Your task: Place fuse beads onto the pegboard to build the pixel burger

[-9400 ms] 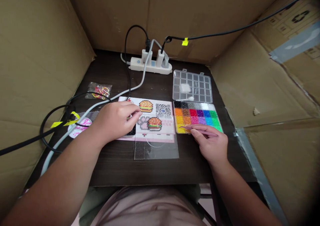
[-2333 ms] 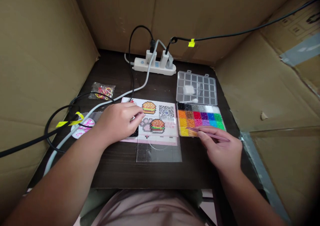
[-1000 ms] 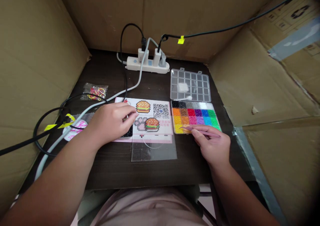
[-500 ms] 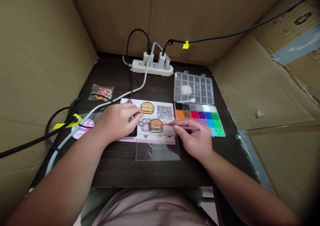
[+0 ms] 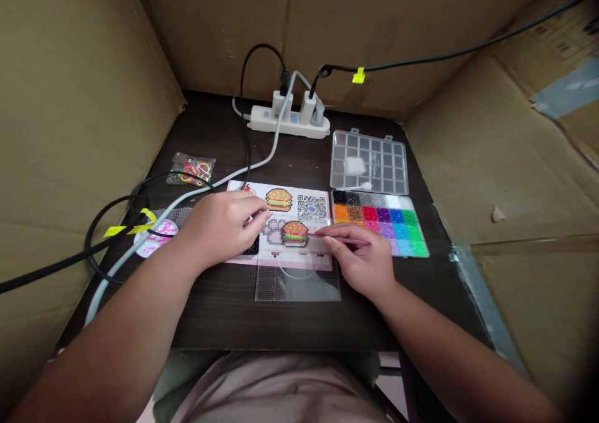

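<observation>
My right hand (image 5: 364, 264) pinches pink tweezers (image 5: 339, 239), whose tip touches the right edge of a small bead burger (image 5: 294, 233) on a clear pegboard (image 5: 296, 272). My left hand (image 5: 219, 226) rests curled on the left part of the pattern sheet (image 5: 299, 203), fingertips close to the printed burger (image 5: 279, 199); whether it holds anything is hidden. To the right of my right hand lies the bead tray (image 5: 380, 222) with its many colours.
The tray's clear lid (image 5: 369, 164) lies open behind it. A white power strip (image 5: 289, 122) with plugs sits at the back, cables (image 5: 140, 223) run along the left, and a small bag of coloured rings (image 5: 193, 168) lies there. Cardboard walls (image 5: 70, 98) enclose the dark table (image 5: 219, 317).
My right hand moved left from the yellow and orange compartments of the bead tray to the bead burger on the pegboard, taking the tweezers with it. The left hand stayed in place.
</observation>
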{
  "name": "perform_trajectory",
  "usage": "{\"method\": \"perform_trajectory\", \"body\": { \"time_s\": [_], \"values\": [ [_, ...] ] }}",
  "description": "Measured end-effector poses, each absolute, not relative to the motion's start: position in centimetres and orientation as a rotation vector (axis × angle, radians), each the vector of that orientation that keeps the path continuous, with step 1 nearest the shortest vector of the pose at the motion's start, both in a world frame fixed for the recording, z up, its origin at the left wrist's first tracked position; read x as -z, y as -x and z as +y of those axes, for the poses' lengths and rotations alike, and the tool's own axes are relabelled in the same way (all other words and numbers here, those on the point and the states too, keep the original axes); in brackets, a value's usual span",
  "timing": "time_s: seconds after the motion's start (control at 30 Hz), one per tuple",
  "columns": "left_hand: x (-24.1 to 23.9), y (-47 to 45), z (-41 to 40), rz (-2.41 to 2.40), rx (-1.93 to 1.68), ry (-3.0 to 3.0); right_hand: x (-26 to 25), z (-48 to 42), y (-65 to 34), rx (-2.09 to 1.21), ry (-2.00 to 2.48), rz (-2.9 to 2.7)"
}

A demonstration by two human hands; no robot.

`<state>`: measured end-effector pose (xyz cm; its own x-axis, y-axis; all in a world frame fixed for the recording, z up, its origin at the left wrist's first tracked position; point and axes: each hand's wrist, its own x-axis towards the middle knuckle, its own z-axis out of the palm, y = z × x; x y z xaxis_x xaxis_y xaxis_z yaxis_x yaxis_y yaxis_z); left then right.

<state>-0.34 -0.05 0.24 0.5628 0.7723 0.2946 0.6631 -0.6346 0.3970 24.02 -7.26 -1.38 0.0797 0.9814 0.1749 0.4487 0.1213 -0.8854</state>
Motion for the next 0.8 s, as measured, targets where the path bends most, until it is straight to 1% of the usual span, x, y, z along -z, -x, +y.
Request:
{"method": "perform_trajectory", "body": {
  "time_s": [0.8],
  "values": [
    [-0.22, 0.36, -0.08, 1.195, -0.670, -2.571, 1.40, -7.21, -24.11, -0.754, 1.486, -1.516]
  ]
}}
